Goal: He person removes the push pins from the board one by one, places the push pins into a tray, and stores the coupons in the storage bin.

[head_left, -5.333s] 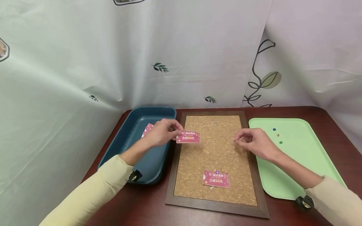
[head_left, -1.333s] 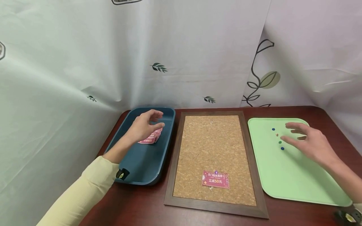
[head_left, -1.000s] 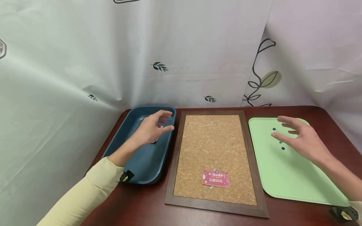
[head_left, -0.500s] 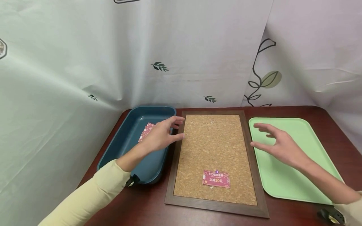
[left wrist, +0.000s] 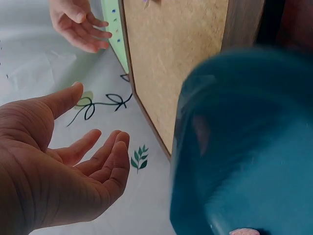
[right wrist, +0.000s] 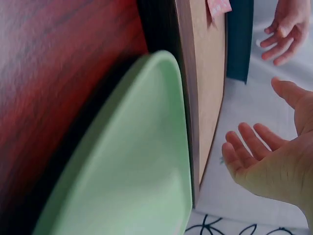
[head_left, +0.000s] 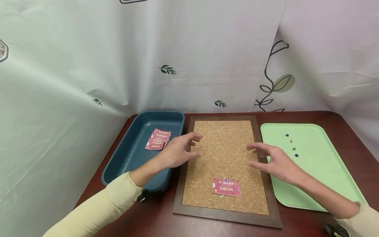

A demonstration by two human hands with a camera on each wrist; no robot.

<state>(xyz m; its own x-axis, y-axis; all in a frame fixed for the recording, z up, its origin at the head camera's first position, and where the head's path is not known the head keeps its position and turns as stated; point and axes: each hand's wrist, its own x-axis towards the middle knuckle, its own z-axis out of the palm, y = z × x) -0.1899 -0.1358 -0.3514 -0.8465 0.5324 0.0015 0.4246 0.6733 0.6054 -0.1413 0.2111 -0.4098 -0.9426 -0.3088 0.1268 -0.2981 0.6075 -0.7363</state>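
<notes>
Over the left frame of the corkboard (head_left: 220, 158) hovers my left hand (head_left: 177, 151), fingers loosely bent and thumb apart, holding nothing. My right hand (head_left: 275, 161) is above the board's right edge in the same relaxed pose, also holding nothing. The two palms face each other in the wrist views. A pink coupon (head_left: 226, 188) is fixed low on the cork by a purple pushpin (head_left: 227, 180). Several more pink coupons (head_left: 157, 140) lie overlapping in the blue bin (head_left: 127, 161). On the green tray (head_left: 314, 184) are several small pushpins (head_left: 296, 155) in blue, pink and green.
The bin, framed board and tray stand side by side on a dark red table (head_left: 142, 220). A pale curtain (head_left: 207, 56) with leaf prints hangs behind and to the left. A dark camera is strapped to each wrist.
Earlier, my left hand held a coupon and my right pinched something tiny. Both then appear empty over bin and tray, a second blue pushpin on the tray. Since then both hands moved inward over the board.
</notes>
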